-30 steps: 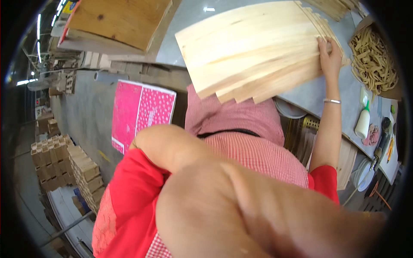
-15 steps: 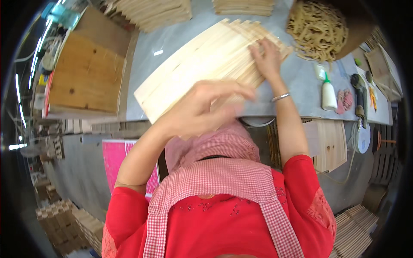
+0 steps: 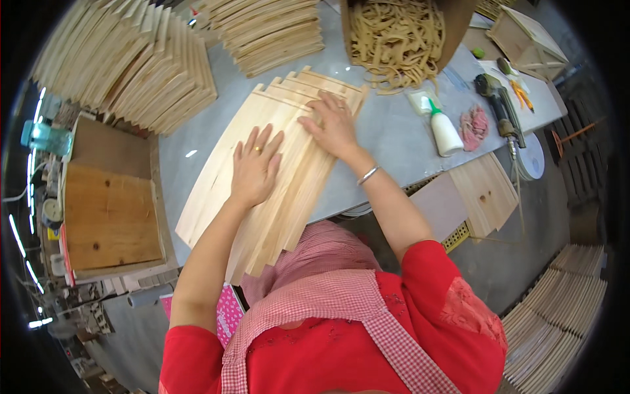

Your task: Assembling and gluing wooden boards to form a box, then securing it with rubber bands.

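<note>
"On the grey surface (image 3: 394,141), what lies under the person's hands?"

"Pale wooden boards (image 3: 213,180), overlapped in a stepped fan. They slant from the middle of the surface toward the person, and their near ends reach past its edge, by the checked apron (image 3: 308,299)."

"How does the left grip look?"

"Open. The left hand (image 3: 256,172) lies palm down on the upper boards, fingers parted, closed around nothing."

"And the right?"

"Open too. The right hand (image 3: 333,129) rests near the far end, fingers slightly bent and thumb spread. Whether its fingertips press on an edge, I cannot tell."

"What stands about them?"

"Beyond the boards, two stacks of boards, one at the left (image 3: 131,59), one in the middle (image 3: 266,33); next to these, tan curled strips (image 3: 397,39) spilling from a box. Right of the right hand, a white bottle (image 3: 446,134) with a green tip, a pink cloth (image 3: 474,128) just beside it, then a dark hand tool (image 3: 500,108)."
</note>
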A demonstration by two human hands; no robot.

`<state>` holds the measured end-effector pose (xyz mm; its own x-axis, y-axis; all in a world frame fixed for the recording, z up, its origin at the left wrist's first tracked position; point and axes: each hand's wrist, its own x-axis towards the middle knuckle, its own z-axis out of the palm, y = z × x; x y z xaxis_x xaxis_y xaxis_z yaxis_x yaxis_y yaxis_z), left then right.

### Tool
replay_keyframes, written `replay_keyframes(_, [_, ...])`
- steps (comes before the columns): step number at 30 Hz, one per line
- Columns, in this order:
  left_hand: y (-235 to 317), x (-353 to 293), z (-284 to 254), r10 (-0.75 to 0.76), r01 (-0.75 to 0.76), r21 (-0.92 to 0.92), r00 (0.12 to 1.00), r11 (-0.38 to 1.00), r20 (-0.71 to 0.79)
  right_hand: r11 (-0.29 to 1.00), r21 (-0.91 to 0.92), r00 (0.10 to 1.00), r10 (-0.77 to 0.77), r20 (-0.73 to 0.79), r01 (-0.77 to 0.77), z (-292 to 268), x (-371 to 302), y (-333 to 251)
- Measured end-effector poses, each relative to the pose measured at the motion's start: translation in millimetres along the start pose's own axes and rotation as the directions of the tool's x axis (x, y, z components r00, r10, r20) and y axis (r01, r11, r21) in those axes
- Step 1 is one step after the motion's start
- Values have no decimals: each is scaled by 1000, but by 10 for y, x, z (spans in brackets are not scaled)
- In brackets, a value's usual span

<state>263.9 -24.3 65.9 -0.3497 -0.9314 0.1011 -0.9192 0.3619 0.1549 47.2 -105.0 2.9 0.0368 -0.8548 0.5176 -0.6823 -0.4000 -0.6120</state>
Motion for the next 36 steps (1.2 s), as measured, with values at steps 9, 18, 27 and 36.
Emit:
replay_keyframes(9, [-16, -7, -12, -23, 23, -9, 1000, 1000, 17, 876, -366, 855, 93, -511, -314, -1802, -619, 951])
replay_keyframes(18, [3, 2, -8, -18, 18, -45, 1000, 999, 4, 906, 27, 763, 372, -529, -422, -1892, -859, 1289])
replay_keyframes(27, [19, -11, -46, -52, 52, -61, 999, 997, 9, 672, 671, 832, 535, -145, -315, -1003, 148, 576])
replay_keyframes(36, [16, -4, -55, -40, 40, -75, 999, 996, 4, 843, 347, 875, 471, -108, -411, -137, 972, 573])
